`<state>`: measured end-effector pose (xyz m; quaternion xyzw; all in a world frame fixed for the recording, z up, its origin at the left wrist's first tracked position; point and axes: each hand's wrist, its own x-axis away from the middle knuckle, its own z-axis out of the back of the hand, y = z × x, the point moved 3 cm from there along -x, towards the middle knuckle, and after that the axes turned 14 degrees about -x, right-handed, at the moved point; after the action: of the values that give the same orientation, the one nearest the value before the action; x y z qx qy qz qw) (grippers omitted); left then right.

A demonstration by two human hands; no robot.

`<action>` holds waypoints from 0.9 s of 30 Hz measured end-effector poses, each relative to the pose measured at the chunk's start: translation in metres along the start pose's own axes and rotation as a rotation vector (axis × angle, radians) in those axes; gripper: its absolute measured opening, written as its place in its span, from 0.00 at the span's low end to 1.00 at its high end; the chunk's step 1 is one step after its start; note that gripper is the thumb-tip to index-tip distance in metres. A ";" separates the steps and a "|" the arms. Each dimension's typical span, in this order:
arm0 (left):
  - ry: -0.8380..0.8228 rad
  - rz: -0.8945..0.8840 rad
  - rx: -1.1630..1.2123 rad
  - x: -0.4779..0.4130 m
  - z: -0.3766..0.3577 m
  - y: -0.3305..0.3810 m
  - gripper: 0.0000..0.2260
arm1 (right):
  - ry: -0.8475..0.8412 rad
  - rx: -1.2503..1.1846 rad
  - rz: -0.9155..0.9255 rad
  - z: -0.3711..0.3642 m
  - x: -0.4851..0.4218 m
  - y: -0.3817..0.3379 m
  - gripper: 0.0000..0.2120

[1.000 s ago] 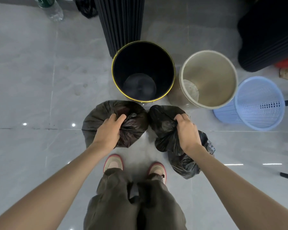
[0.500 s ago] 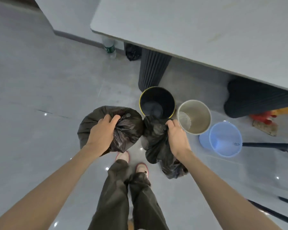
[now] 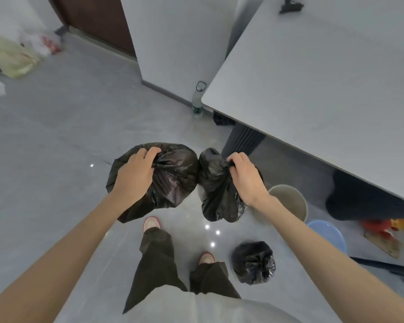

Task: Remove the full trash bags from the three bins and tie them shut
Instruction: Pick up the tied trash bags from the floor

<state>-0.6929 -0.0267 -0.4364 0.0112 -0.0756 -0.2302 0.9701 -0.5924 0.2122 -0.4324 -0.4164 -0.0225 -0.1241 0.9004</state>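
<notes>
You held two glossy black trash bags point(image 3: 173, 176), and a third black bag point(image 3: 253, 262) sat on the pale grey floor point(image 3: 56, 136). Your trousers point(image 3: 156, 252) were dark olive-brown, your shoes point(image 3: 151, 223) beige with pink-red trim. One bin point(image 3: 296, 201) was cream, another point(image 3: 331, 234) light blue. The counter point(image 3: 324, 78) was plain light grey, the door point(image 3: 96, 17) dark brown.

A single wide-angle camera is mounted at head height and faces forward and steeply down along the person's body. Both bare forearms enter from the lower corners. The glossy grey tiled floor point(image 3: 56, 141) fills most of the frame, and the pale grey table point(image 3: 324, 94) occupies the upper right, with curved edge distortion.
</notes>
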 end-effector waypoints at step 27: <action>-0.049 0.033 0.005 -0.325 0.060 -0.343 0.18 | 0.006 -0.121 -0.125 -0.178 -0.408 -0.202 0.07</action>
<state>-1.1412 -0.1868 -0.4425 0.0066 -0.0999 -0.2142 0.9716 -1.0477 0.0350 -0.4568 -0.4676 -0.0383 -0.1826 0.8641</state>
